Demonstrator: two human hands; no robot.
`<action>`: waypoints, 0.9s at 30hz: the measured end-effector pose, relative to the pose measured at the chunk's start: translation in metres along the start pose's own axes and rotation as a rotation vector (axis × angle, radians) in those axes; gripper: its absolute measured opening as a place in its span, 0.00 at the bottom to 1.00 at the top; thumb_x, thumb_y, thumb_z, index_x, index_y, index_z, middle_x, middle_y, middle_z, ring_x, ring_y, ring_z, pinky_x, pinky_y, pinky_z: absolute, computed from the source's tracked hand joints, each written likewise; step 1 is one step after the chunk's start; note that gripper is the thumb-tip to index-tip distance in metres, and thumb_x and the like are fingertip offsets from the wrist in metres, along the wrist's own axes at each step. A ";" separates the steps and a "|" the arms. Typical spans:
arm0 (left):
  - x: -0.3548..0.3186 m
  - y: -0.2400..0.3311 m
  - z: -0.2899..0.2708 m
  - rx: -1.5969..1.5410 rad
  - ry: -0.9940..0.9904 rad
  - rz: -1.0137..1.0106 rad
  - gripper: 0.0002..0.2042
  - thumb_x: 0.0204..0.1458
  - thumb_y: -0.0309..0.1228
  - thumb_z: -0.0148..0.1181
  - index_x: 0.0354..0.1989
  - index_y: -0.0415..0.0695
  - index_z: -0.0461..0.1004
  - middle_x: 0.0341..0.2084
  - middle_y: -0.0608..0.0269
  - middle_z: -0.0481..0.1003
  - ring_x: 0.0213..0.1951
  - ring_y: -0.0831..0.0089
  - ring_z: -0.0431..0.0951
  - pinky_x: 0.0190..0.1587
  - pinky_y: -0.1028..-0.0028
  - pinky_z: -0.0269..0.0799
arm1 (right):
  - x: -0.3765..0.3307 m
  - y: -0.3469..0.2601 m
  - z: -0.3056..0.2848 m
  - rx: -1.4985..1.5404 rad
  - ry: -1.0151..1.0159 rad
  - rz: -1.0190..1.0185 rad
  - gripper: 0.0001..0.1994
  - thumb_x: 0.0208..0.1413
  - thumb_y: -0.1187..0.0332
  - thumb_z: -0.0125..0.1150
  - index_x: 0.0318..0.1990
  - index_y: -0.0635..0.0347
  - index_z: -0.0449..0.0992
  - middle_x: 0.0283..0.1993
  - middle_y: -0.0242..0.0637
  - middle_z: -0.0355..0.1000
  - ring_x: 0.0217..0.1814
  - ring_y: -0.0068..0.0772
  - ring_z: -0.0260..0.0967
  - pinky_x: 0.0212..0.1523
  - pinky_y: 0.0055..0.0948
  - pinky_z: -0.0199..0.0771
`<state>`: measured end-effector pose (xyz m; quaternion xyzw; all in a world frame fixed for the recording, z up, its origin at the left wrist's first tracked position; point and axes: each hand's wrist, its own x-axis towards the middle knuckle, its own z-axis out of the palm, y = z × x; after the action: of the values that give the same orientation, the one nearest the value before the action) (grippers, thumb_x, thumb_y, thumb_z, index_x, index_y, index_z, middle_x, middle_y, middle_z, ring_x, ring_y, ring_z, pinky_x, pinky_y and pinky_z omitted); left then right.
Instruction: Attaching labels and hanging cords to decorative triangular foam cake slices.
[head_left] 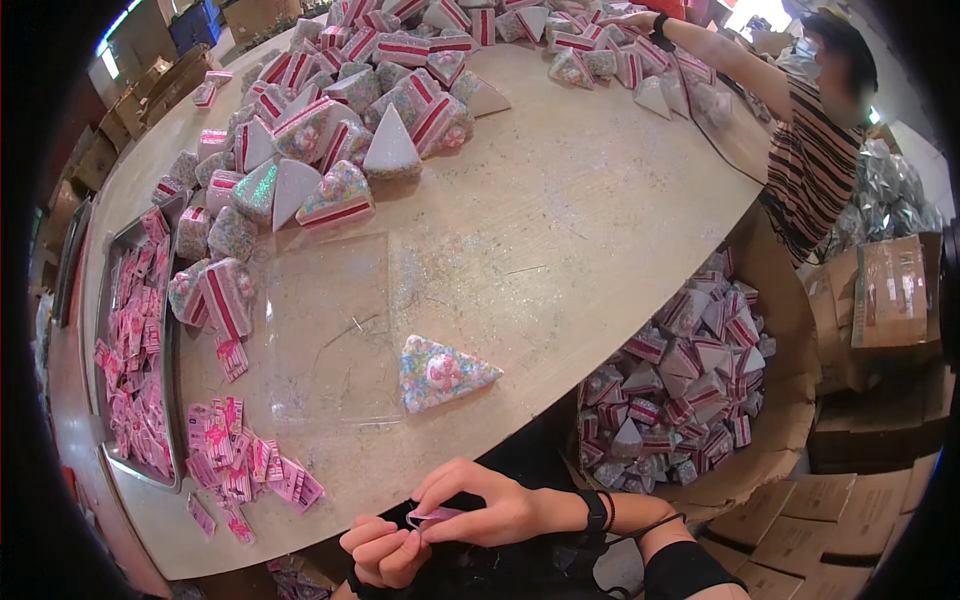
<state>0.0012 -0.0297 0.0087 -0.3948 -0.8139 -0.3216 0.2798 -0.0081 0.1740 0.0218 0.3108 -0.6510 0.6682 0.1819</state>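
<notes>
Over the table's near edge my two hands meet, fingertips almost touching. My right hand (490, 505) pinches a small pink tag (436, 517) between thumb and fingers. My left hand (385, 550) is closed right beside the tag, its fingertips pressed together; what they grip is hidden. A little dark loop shows at the tag's edge between the hands. Beyond them on the table lies one wedge-shaped cake-slice piece (445, 373), its top coated in pastel sprinkles with a pink-and-white decoration.
Loose pink tags (240, 455) lie at the left, beside a metal tray (177, 400) full of them. Cake-slice pieces (345, 130) heap across the table's far side. A cardboard box (790, 400) of such pieces stands at right. Far right, a co-worker (815, 150) reaches over the pile.
</notes>
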 end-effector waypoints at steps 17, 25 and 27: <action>0.010 -0.008 0.001 0.070 -0.024 0.086 0.12 0.42 0.23 0.70 0.36 0.46 0.77 0.36 0.69 0.69 0.39 0.69 0.68 0.29 0.75 0.67 | -0.005 -0.013 0.008 0.777 0.060 0.968 0.08 0.64 0.73 0.53 0.48 0.65 0.69 0.38 0.31 0.73 0.37 0.17 0.69 0.36 0.19 0.70; 0.025 -0.007 -0.001 -0.200 -0.099 -0.141 0.12 0.43 0.24 0.70 0.32 0.52 0.72 0.30 0.68 0.70 0.31 0.67 0.73 0.30 0.73 0.68 | -0.005 -0.016 0.001 0.089 -0.136 0.556 0.06 0.56 0.77 0.57 0.40 0.65 0.72 0.31 0.39 0.70 0.31 0.32 0.69 0.31 0.28 0.70; 0.030 -0.005 -0.001 -0.327 -0.115 -0.249 0.12 0.42 0.27 0.71 0.32 0.52 0.73 0.29 0.67 0.70 0.31 0.67 0.73 0.31 0.73 0.68 | 0.000 -0.016 -0.008 -0.102 -0.280 0.369 0.08 0.48 0.78 0.57 0.37 0.63 0.71 0.31 0.42 0.68 0.34 0.46 0.70 0.32 0.36 0.71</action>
<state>-0.0190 -0.0190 0.0288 -0.3492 -0.8079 -0.4585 0.1230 0.0005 0.1834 0.0347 0.2667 -0.7487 0.6065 -0.0200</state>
